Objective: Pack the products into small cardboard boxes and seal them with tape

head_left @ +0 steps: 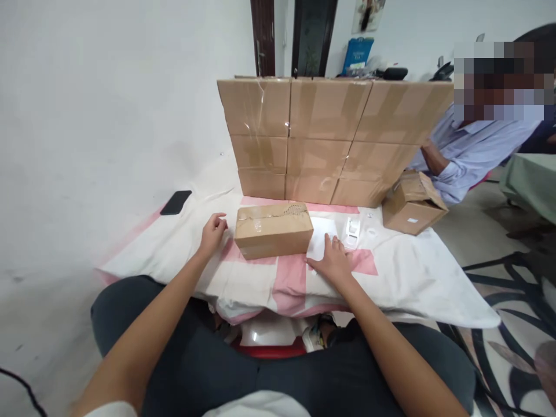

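Note:
A closed cardboard box (273, 234) lies lengthwise on the cloth in front of me, its taped top showing a dark printed or torn patch near the right end. Just off its left end is my left hand (212, 233), empty, with loosely bent fingers apart. My right hand (333, 259) rests with spread fingers over the near edge of a white sheet of paper (324, 227), right of the box. Beyond that hand lies a small white plastic frame-like piece (352, 227).
Taped cardboard boxes (319, 139) form a wall along the table's far side. A dark phone (176, 202) lies at the left. Another cardboard box (414, 202) stands at the right edge, near a person in a light shirt (473, 150). White and pink cloth (417, 272) covers the table.

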Demonstrator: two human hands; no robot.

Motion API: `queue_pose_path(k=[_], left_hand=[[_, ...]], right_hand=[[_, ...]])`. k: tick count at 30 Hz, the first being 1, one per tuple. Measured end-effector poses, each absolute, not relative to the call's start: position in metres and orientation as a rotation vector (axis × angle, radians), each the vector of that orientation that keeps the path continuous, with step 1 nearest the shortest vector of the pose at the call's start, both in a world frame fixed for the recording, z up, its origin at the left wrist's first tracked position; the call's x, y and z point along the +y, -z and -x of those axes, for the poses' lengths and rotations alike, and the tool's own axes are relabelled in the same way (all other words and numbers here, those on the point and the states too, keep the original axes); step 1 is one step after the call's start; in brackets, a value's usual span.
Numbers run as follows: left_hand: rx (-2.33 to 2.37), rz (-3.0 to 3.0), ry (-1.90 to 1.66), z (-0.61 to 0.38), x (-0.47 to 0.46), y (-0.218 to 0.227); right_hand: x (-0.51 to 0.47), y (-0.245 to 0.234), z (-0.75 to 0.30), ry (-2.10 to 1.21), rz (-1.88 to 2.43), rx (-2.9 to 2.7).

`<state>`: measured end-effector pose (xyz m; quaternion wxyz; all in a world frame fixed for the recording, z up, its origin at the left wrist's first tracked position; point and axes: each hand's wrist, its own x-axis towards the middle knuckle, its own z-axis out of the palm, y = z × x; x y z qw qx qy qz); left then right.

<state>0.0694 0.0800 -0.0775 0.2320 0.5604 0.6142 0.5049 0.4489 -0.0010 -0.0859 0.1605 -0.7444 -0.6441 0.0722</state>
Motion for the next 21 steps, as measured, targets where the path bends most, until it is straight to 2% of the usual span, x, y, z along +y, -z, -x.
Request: queue_pose_path(k=[5, 11, 14, 17, 21], left_hand=[[1.701, -1.532, -1.462, -0.065, 0.048, 0.093], [1.596, -2.291, -0.909, -0.068, 0.049, 0.102], [1.553, -2.504, -0.780, -0.067, 0.052, 0.112], [1.590, -2.568, -0.921, -0.066, 0.049, 0.108], [1.541, -2.528, -1.337, -0.066, 0.033, 0.090]], right_hand=[[-0.001, 0.087, -0.440, -0.306, 2.233, -1.811], [0.017, 0.090, -0.466, -0.300, 1.977, -1.780], [0.020, 0.086, -0.476, -0.340, 1.867, -1.669], [0.012, 0.067, -0.471, -0.273, 1.770, -1.640], [-0.012, 0.029, -0.453, -0.079, 1.640, -1.628]])
